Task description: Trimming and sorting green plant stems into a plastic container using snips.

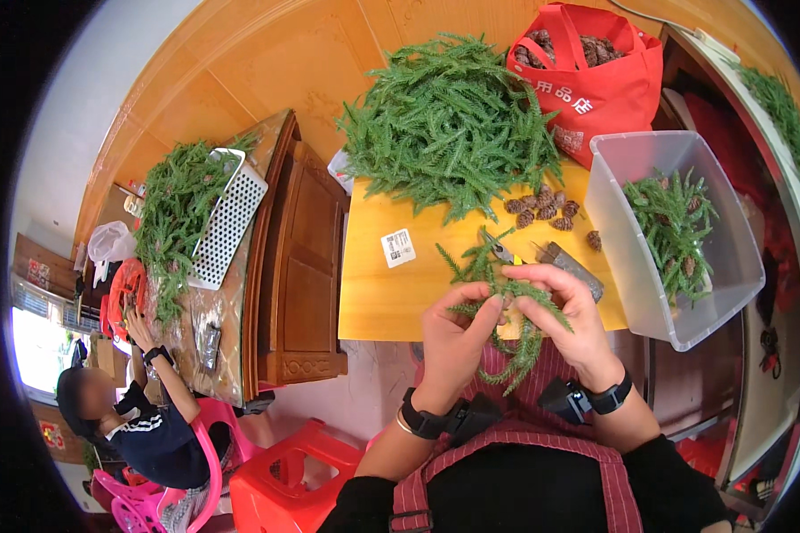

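My left hand [454, 336] and my right hand [571, 322] meet over the front edge of a yellow table [373, 298]. Between their pinched fingertips is a green artificial pine sprig [526, 354], its needled branches spreading above and hanging below. Whatever lies right between the thumbs is too small to make out. Just beyond my fingers lie pliers [504, 253] with yellow on them, partly under greenery. A dark grey block-like thing [571, 269] sits beside my right hand. Small brown pine cones [547, 211] are grouped farther back.
A big heap of pine sprigs [444, 124] covers the table's far side. Behind it on the right stands a red bag [609, 107] of pine cones. A clear plastic bin [676, 330] holds finished-looking sprigs. At left, a person [156, 435] works at another table; a red stool [284, 480] stands nearby.
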{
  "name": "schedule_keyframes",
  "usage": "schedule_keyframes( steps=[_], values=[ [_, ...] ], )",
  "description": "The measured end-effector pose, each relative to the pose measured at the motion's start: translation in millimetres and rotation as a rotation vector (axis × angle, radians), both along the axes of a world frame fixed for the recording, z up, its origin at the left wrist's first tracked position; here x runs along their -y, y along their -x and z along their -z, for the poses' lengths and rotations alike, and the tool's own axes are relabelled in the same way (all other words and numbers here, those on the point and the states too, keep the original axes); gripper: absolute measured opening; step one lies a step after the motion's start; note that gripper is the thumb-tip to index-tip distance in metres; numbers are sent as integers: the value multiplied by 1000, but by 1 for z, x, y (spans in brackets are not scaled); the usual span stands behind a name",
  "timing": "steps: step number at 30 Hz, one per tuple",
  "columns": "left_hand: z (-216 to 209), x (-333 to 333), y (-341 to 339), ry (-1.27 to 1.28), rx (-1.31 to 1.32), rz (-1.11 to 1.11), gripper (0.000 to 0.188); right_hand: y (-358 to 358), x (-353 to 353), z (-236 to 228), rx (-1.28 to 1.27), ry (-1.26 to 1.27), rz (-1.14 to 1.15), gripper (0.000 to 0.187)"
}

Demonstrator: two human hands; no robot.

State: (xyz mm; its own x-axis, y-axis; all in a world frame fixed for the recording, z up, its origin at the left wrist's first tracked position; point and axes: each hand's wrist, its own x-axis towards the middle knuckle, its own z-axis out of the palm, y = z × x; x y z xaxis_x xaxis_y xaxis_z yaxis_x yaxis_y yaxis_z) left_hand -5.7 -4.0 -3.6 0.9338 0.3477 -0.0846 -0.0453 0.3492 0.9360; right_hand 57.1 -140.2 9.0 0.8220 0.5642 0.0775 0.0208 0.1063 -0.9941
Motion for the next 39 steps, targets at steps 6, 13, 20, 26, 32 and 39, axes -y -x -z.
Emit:
schedule_keyframes(
  steps=[6, 13, 20, 26, 32, 39],
  values=[
    [-1, -5, 0, -65, 4, 69, 15, -2, -2, 0, -118, -74, -71, 27],
    [0, -8, 1, -37, 48, 144, 14, -4, -1, -5, -328, -167, -154, 20],
    [-1, -10, 0, 50, 75, 205, 9, -3, 0, 0, -334, -172, -170, 21],
    [-12, -3, 0, 21, 15, 156, 10, -1, -2, -1, -304, -168, -83, 19],
    [-7, -1, -3, -37, 26, 83, 7, -1, -4, 5, -88, -116, -11, 14],
    [-8, 1, -2, -139, 93, 41, 7, 0, -6, 1, -136, -142, -31, 13]
  ],
)
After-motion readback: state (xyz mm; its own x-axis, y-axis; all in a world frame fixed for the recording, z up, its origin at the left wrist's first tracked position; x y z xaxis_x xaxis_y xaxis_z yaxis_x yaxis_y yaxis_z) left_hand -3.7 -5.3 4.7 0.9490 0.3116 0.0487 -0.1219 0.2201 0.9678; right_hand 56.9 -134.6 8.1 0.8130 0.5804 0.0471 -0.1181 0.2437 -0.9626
